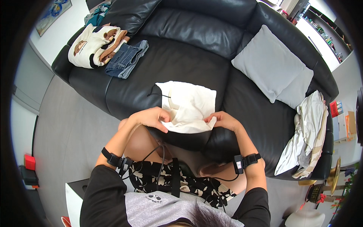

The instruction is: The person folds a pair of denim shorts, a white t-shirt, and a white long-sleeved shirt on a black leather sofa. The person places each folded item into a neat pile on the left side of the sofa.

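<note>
A white cloth garment (pixel 190 99) with a black drawstring at its upper left lies on the seat of the black leather sofa, its near edge by the seat's front. My left hand (pixel 154 117) pinches the garment's near left corner between thumb and fingers. At the near right corner, my right hand (pixel 222 120) grips the hem, and a small flap of cloth stands up by its thumb. The cloth between both hands is creased. Black straps with small devices are on both forearms.
Folded blue denim (pixel 124 59) and a printed cream blanket or garment (pixel 90 48) lie at the sofa's left. Grey cushions (pixel 269 62) lean at the right back. White and beige clothes (pixel 306 136) hang over the right seat edge. A white cabinet (pixel 74 198) stands at the lower left.
</note>
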The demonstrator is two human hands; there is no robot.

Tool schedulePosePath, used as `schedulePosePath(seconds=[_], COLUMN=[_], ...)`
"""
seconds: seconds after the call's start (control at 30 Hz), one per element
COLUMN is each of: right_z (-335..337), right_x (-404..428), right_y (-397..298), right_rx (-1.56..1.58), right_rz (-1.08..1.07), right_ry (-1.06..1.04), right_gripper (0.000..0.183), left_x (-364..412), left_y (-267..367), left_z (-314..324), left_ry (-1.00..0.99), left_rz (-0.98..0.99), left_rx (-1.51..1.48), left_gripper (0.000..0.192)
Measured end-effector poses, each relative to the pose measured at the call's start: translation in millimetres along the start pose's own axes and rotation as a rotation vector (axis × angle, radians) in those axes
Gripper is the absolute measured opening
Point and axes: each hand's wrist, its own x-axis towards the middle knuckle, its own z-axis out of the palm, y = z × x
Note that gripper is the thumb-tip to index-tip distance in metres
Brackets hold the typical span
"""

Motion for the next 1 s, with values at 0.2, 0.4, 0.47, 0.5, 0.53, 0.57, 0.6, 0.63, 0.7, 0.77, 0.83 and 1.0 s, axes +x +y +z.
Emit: schedulePosePath(seconds=[0.2, 0.4, 0.47, 0.5, 0.53, 0.57, 0.6, 0.63, 0.7, 0.77, 0.83, 1.0], right_z=[-9.4, -10.5, -17.2, -21.0, -23.6, -25.8, -27.4, -29.7, -32.3, -30.2, -26.6, -14.1], right_x=[12.6, 33.2, 49.3, 56.8, 66.0, 75.2, 84.2, 91.4, 103.1, 109.3, 111.1, 111.9], right_y=[2.1, 8.2, 13.1, 16.8, 21.4, 26.1, 30.6, 34.4, 39.1, 39.9, 35.8, 23.5], right_rx=[0.448, 0.494, 0.435, 0.398, 0.364, 0.33, 0.234, 0.079, -0.213, -0.437, -0.534, -0.567], right_rz=[-0.075, -0.074, -0.079, -0.076, -0.066, -0.057, -0.049, -0.047, 0.008, -0.019, 0.061, 0.133], right_ry=[0.058, 0.457, 0.597, 0.657, 0.726, 0.795, 0.874, 0.938, 1.062, 1.146, 1.148, 1.178], right_gripper=[0.02, 0.02, 0.023, 0.023, 0.023, 0.024, 0.029, 0.029, 0.029, 0.035, 0.04, 0.038], left_x=[9.3, 43.3, 58.6, 65.8, 72.3, 78.5, 84.3, 89.9, 97.8, 103.7, 109.1, 121.8], left_y=[-2.9, -16.8, -25.9, -32.1, -39.1, -46.6, -54.0, -60.2, -67.9, -68.0, -59.8, -38.7], left_z=[-20.5, -35.0, -51.7, -59.4, -66.6, -72.9, -77.1, -80.0, -82.7, -73.9, -60.4, -27.4], left_ry=[0.093, 0.453, 0.584, 0.633, 0.673, 0.706, 0.739, 0.791, 0.874, 1.068, 1.236, 0.619], left_rz=[0.049, 0.03, -0.016, -0.085, -0.128, -0.152, -0.213, -0.288, -0.455, -0.396, -0.188, -0.048], left_rx=[-0.461, -0.678, -0.709, -0.668, -0.636, -0.609, -0.583, -0.449, -0.206, 0.301, 0.759, 0.94], left_gripper=[0.025, 0.011, 0.012, 0.012, 0.012, 0.012, 0.015, 0.016, 0.017, 0.022, 0.025, 0.045])
